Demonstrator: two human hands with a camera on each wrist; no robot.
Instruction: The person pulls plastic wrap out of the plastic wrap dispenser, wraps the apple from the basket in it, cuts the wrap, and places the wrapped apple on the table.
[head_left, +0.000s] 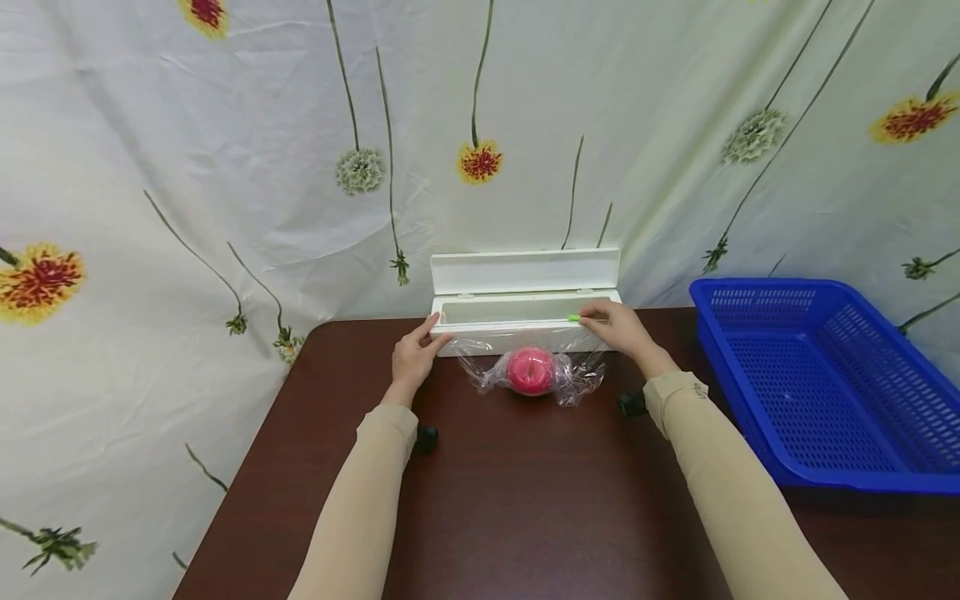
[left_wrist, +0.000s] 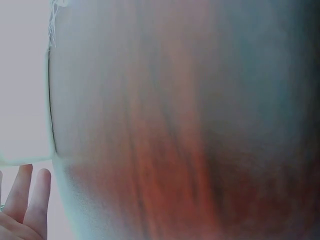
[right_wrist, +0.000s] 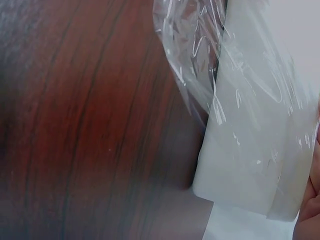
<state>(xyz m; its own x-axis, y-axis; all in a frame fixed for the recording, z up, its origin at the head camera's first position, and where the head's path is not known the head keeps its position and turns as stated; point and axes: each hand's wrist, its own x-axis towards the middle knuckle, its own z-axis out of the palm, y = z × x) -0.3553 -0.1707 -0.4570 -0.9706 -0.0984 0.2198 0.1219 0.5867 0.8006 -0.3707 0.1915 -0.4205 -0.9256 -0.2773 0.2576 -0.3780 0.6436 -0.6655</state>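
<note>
A white cling film dispenser (head_left: 525,272) stands at the table's back edge with its long lid raised. My left hand (head_left: 411,363) holds the dispenser's left end, thumb at the front and fingers at the corner; in the left wrist view some fingers (left_wrist: 37,205) show beside its white end. With finger and thumb, my right hand (head_left: 619,330) pinches a small green slide cutter (head_left: 573,317) on the front rim, right of the middle. Just before the dispenser lies a red apple (head_left: 530,372) wrapped in clear cling film (head_left: 581,381). The film reaches up over the dispenser's front.
A blue plastic basket (head_left: 806,333) stands on the right, near my right forearm. The dark brown table (head_left: 525,500) ends at the left along a slanted edge. Behind it hangs a white flowered cloth (head_left: 420,108).
</note>
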